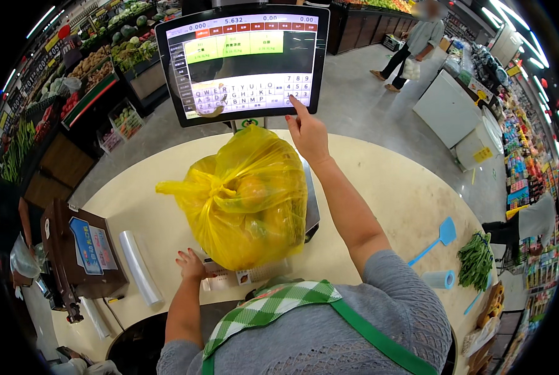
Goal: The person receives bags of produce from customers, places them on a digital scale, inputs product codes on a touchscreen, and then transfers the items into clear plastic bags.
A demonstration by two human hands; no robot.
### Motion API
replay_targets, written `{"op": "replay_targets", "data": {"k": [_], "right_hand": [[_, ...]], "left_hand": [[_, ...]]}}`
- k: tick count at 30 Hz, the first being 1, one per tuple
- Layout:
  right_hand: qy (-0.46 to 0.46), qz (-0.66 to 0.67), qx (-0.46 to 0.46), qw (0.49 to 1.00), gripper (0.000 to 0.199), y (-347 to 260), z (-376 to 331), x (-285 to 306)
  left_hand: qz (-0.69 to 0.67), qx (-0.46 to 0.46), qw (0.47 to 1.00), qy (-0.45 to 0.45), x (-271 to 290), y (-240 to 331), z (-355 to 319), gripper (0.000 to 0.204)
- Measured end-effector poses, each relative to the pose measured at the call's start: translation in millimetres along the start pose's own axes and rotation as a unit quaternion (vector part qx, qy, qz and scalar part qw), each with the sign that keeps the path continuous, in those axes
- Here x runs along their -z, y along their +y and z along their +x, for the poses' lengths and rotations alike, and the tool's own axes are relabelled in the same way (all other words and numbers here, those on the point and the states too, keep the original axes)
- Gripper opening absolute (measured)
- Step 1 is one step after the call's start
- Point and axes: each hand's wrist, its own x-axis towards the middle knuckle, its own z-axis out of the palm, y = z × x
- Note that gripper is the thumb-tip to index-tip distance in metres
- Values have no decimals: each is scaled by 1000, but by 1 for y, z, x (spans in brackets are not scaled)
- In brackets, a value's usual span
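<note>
A yellow plastic bag [254, 206], knotted at its left side and bulging with round, orange-green produce that shows through, rests on a scale [312, 200] mostly hidden under it. Behind it stands a touchscreen [242, 62] with an on-screen keyboard and number pad. My right hand [309, 134] reaches past the bag, its index finger stretched out to the number pad and the other fingers partly bent, holding nothing. By the bag's lower left, my left hand [192, 265] lies with fingers spread at the scale's front edge, empty.
On the counter's left stand a brown box-shaped machine [85, 250] and a roll of clear plastic bags [141, 267]. To the right lie a blue fly swatter [439, 237], a blue-ended roll [441, 279] and bundled greens [475, 259]. A person [420, 47] stands beyond the counter.
</note>
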Motion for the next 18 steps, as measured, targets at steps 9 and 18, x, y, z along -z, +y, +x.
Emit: {"op": "replay_targets", "data": {"k": [9, 18], "right_hand": [[15, -86, 24, 996, 46, 12, 6, -4], [52, -83, -5, 995, 46, 24, 19, 3]], "left_hand": [[26, 3, 1000, -8, 5, 3, -3, 153], [45, 3, 999, -8, -8, -1, 9, 153]]}}
